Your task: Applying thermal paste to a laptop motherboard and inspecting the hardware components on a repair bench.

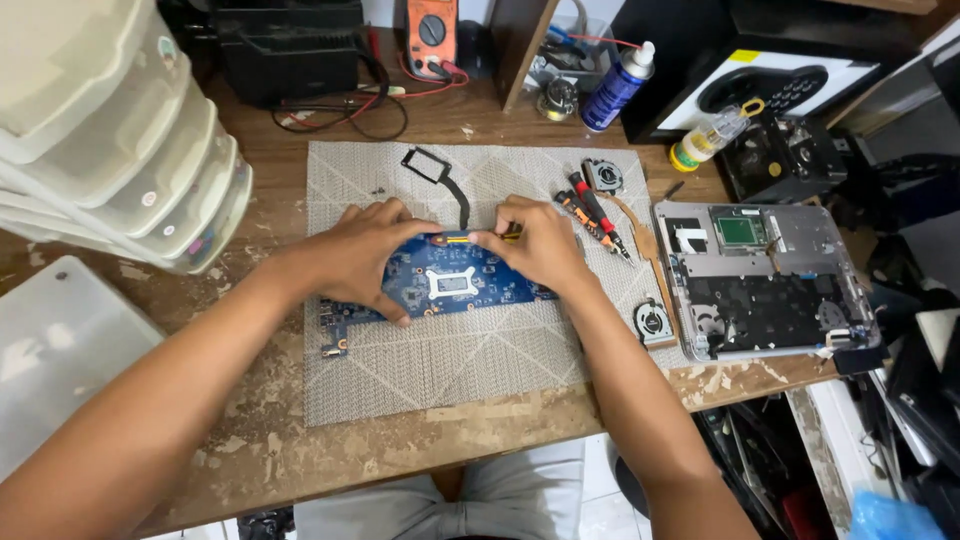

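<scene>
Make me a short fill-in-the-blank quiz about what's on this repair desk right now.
1. Both hands rest on a circuit board whose colour is ____.
2. The board lies on a woven grey ____ on the wooden desk.
3. The opened laptop case sits to the ____ of the board.
4. The right hand pinches a thin tool with a ____ handle, near the left hand.

Missing words: blue; mat; right; yellow

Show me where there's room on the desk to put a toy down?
The woven mat is bare in front of the blue circuit board, and bare above it at the left. It is crowded on the right, around the screwdrivers, small fans and opened laptop shell.
</scene>
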